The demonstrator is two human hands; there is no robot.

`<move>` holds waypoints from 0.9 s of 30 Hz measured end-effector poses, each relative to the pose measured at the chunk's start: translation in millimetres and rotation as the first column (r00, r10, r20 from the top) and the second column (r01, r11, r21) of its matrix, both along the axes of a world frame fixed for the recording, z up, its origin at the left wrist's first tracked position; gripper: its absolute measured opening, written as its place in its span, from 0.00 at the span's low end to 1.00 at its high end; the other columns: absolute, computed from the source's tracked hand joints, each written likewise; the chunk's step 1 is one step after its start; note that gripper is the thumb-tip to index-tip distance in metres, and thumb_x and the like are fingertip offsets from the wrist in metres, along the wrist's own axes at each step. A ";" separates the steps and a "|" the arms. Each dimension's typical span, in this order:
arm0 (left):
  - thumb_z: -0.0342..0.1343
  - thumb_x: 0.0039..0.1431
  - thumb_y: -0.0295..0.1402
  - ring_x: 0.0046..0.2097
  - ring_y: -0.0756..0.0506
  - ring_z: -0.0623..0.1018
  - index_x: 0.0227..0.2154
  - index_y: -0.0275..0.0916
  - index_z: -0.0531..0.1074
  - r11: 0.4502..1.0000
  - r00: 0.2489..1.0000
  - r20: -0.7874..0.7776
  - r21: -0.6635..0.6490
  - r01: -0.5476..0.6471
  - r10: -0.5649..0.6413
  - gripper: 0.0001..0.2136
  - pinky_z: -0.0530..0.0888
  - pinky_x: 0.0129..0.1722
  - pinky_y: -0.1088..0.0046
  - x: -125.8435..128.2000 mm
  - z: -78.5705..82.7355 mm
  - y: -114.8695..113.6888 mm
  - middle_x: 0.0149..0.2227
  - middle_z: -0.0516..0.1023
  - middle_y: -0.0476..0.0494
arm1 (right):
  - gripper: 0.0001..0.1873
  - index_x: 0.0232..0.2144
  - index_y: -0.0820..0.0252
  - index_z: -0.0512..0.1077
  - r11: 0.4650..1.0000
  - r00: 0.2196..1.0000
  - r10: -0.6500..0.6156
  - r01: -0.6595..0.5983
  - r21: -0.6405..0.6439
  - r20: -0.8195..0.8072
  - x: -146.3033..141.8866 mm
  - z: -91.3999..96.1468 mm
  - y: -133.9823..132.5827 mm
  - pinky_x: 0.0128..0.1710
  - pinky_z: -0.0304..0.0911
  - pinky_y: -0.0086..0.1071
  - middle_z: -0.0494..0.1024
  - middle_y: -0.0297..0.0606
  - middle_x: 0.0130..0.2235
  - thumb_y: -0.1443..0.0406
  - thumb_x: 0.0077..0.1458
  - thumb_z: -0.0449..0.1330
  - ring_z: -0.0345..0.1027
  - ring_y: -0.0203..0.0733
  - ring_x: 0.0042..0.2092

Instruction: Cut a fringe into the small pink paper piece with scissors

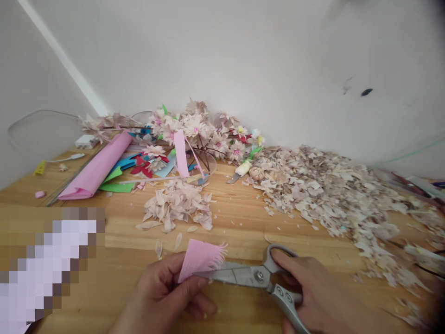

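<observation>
While the left hand's (165, 290) grip pinches fringed pink paper (199, 257) at six o'clock, the right hand's (314, 287) wraps scissors (259, 277) toward three o'clock; overlong cuts could sever strips or nick the thumb (184, 292) near the blade tip.

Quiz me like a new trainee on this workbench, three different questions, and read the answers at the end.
1. Which hand holds the grey metal scissors? A) left B) right C) both
2. True or false: the fringed pink paper piece is held in the left hand.
3. Fill in: the rolled pink sheet lies to the ___ of the small pile of pale petal-shaped flakes.

Key: 1. B, the right hand. 2. True. 3. Left.
</observation>
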State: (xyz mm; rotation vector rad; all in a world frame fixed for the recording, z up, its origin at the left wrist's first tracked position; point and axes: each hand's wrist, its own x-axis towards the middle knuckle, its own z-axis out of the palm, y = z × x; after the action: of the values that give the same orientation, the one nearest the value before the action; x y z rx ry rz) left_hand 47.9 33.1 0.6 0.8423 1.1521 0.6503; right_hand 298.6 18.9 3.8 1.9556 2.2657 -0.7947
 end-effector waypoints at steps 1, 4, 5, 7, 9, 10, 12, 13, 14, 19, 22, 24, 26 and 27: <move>0.64 0.40 0.46 0.23 0.47 0.78 0.25 0.40 0.76 1.000 1.000 0.008 0.005 -0.004 0.004 0.14 0.72 0.25 0.76 0.0 -0.2 0.1 0.17 0.79 0.50 | 0.27 0.25 0.54 0.62 1.000 1.000 0.001 -0.001 0.001 0.004 0.1 0.2 0.4 0.24 0.50 0.27 0.74 0.28 0.26 0.54 0.25 0.72 0.65 0.39 0.26; 0.64 0.40 0.45 0.23 0.48 0.78 0.25 0.41 0.75 1.000 0.999 0.025 0.009 -0.020 0.020 0.13 0.71 0.24 0.77 0.2 -0.3 0.3 0.17 0.79 0.50 | 0.28 0.26 0.54 0.62 1.000 1.000 0.002 -0.002 0.003 -0.007 0.9 -0.1 0.7 0.24 0.51 0.27 0.75 0.28 0.27 0.54 0.24 0.73 0.66 0.40 0.27; 0.64 0.40 0.44 0.23 0.48 0.78 0.25 0.41 0.75 1.000 0.999 0.027 0.009 -0.025 0.025 0.13 0.71 0.24 0.77 0.4 -0.2 0.4 0.17 0.79 0.50 | 0.28 0.26 0.54 0.62 1.000 1.000 0.003 -0.003 0.006 -0.012 1.2 -0.3 0.4 0.25 0.51 0.27 0.75 0.28 0.28 0.54 0.24 0.73 0.66 0.40 0.28; 0.64 0.40 0.44 0.23 0.48 0.78 0.25 0.41 0.75 0.999 0.999 0.025 0.008 -0.032 0.032 0.13 0.71 0.24 0.78 0.8 0.4 0.4 0.17 0.79 0.50 | 0.27 0.26 0.54 0.62 1.000 1.000 0.011 -0.011 0.011 -0.016 1.6 -0.8 -0.7 0.25 0.51 0.27 0.75 0.29 0.28 0.55 0.26 0.73 0.66 0.40 0.28; 0.64 0.40 0.43 0.23 0.48 0.78 0.25 0.40 0.75 0.999 0.999 0.021 0.010 -0.035 0.034 0.12 0.71 0.24 0.78 1.2 1.2 0.2 0.17 0.79 0.51 | 0.25 0.26 0.55 0.62 1.000 1.000 0.016 -0.016 0.017 -0.015 1.3 -0.8 -1.8 0.25 0.51 0.27 0.75 0.29 0.28 0.56 0.28 0.72 0.66 0.40 0.28; 0.64 0.40 0.43 0.23 0.48 0.78 0.25 0.40 0.75 0.999 0.999 0.020 0.011 -0.033 0.033 0.12 0.71 0.24 0.78 1.2 1.5 0.1 0.17 0.79 0.51 | 0.25 0.26 0.55 0.62 1.000 1.000 0.014 -0.013 0.013 -0.014 1.0 -0.6 -2.1 0.25 0.51 0.27 0.75 0.29 0.28 0.57 0.28 0.72 0.65 0.40 0.27; 0.64 0.40 0.42 0.23 0.48 0.78 0.25 0.41 0.76 1.000 0.999 0.021 0.012 -0.028 0.028 0.12 0.71 0.24 0.78 0.9 1.5 -0.3 0.17 0.79 0.51 | 0.24 0.26 0.55 0.62 1.000 1.000 0.007 -0.007 0.001 -0.013 0.3 -0.3 -2.3 0.25 0.51 0.27 0.75 0.29 0.28 0.57 0.29 0.71 0.65 0.39 0.27; 0.64 0.41 0.42 0.23 0.49 0.78 0.25 0.41 0.76 1.000 0.999 0.025 0.011 -0.026 0.026 0.11 0.71 0.24 0.79 0.6 1.0 -0.3 0.17 0.79 0.51 | 0.23 0.26 0.55 0.62 1.000 1.000 0.005 -0.005 0.002 -0.009 0.2 -0.2 -2.2 0.24 0.50 0.27 0.75 0.29 0.28 0.58 0.30 0.71 0.64 0.39 0.27; 0.64 0.42 0.41 0.23 0.49 0.78 0.26 0.41 0.76 1.000 0.999 0.030 0.008 -0.025 0.025 0.10 0.71 0.24 0.79 0.1 0.1 -0.2 0.17 0.79 0.52 | 0.23 0.26 0.55 0.62 1.000 1.000 0.004 -0.004 0.002 -0.005 0.2 -0.4 -2.1 0.24 0.50 0.27 0.74 0.29 0.27 0.59 0.30 0.71 0.64 0.38 0.26; 0.63 0.45 0.39 0.23 0.50 0.78 0.27 0.40 0.76 0.999 0.996 0.080 0.038 0.027 -0.030 0.08 0.72 0.23 0.80 -1.6 -8.3 2.5 0.18 0.80 0.52 | 0.26 0.26 0.54 0.64 1.000 1.000 -0.009 0.009 0.015 -0.013 2.5 -4.3 -2.6 0.24 0.50 0.27 0.73 0.27 0.26 0.58 0.25 0.74 0.63 0.39 0.27; 0.62 0.46 0.36 0.23 0.50 0.78 0.27 0.40 0.76 0.997 0.992 0.116 0.068 0.032 -0.039 0.06 0.72 0.23 0.80 -0.9 -10.7 3.6 0.18 0.79 0.53 | 0.26 0.25 0.55 0.63 1.000 1.000 -0.026 0.025 0.016 0.010 3.7 -7.2 -2.9 0.24 0.51 0.27 0.72 0.27 0.25 0.58 0.24 0.73 0.63 0.39 0.26; 0.61 0.47 0.35 0.23 0.50 0.79 0.27 0.40 0.75 0.997 0.990 0.135 0.077 0.022 -0.032 0.05 0.72 0.23 0.81 0.1 -10.5 3.0 0.18 0.79 0.54 | 0.26 0.25 0.55 0.62 1.000 1.000 -0.028 0.028 -0.007 0.006 4.8 -9.1 -2.7 0.24 0.51 0.27 0.71 0.27 0.23 0.57 0.26 0.73 0.62 0.38 0.25; 0.60 0.48 0.34 0.24 0.51 0.79 0.27 0.40 0.75 0.996 0.988 0.150 0.091 0.020 -0.033 0.04 0.72 0.23 0.81 1.1 -9.8 2.0 0.18 0.79 0.54 | 0.25 0.25 0.55 0.61 1.000 1.000 -0.024 0.024 -0.009 -0.003 6.1 -10.6 -2.3 0.23 0.51 0.27 0.71 0.27 0.22 0.56 0.28 0.72 0.61 0.38 0.24; 0.60 0.48 0.34 0.24 0.51 0.79 0.26 0.40 0.75 0.995 0.987 0.156 0.097 0.020 -0.035 0.04 0.72 0.23 0.81 1.6 -9.5 1.6 0.18 0.79 0.55 | 0.25 0.25 0.55 0.61 1.000 1.000 -0.021 0.021 0.000 -0.005 6.8 -11.1 -2.1 0.23 0.51 0.27 0.71 0.27 0.22 0.57 0.29 0.71 0.61 0.38 0.24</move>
State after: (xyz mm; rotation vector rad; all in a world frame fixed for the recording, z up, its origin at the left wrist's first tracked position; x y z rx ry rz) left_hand 49.5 34.7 -8.9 0.8696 0.9715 0.7405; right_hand 305.3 16.8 -7.3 1.9824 2.2517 -0.8024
